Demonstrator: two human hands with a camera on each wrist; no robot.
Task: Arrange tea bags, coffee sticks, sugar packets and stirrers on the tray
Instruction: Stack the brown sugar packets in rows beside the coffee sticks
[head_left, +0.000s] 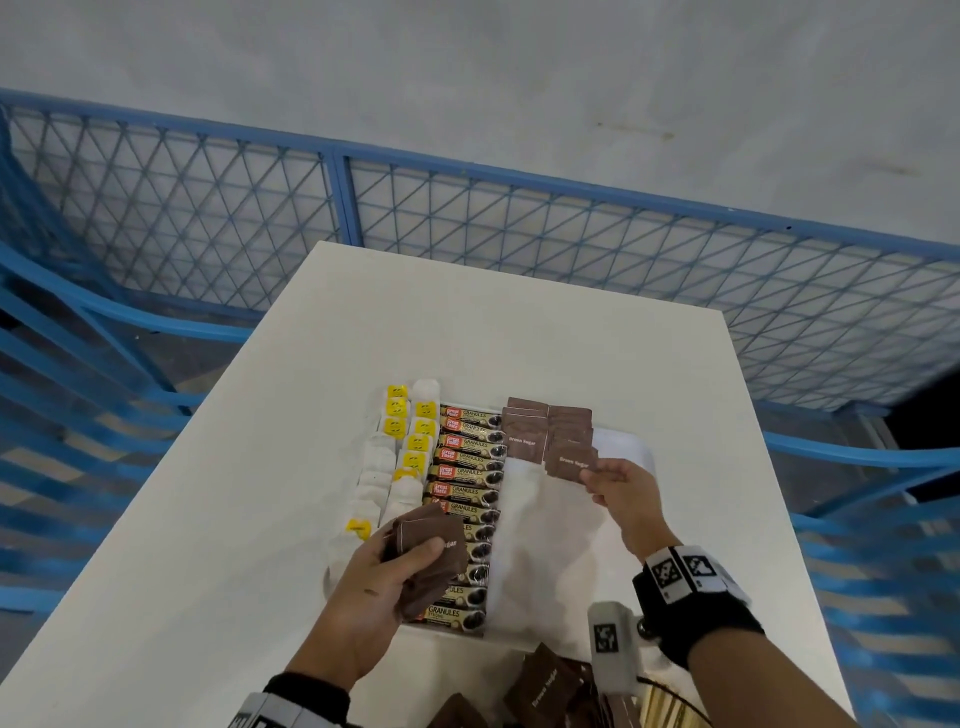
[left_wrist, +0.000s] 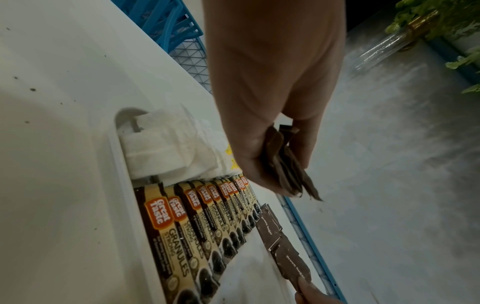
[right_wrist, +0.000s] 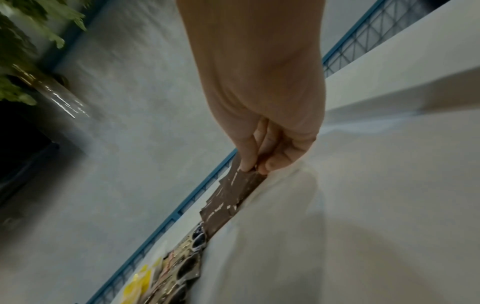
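Head view: I see my right hand (head_left: 621, 496) at centre right pinching one flat brown sugar packet (head_left: 570, 463) over the white tray (head_left: 631, 447); my left hand (head_left: 387, 582) at lower centre grips a crumpled bundle of brown packets (head_left: 428, 540).
Left wrist view: glossy coffee sticks (left_wrist: 207, 216) lie in a row at lower centre, soft white tea bags (left_wrist: 166, 148) above them.
Right wrist view: thumb and fingers (right_wrist: 248, 152) nip the packet's edge beside the matte white surface (right_wrist: 389, 185).
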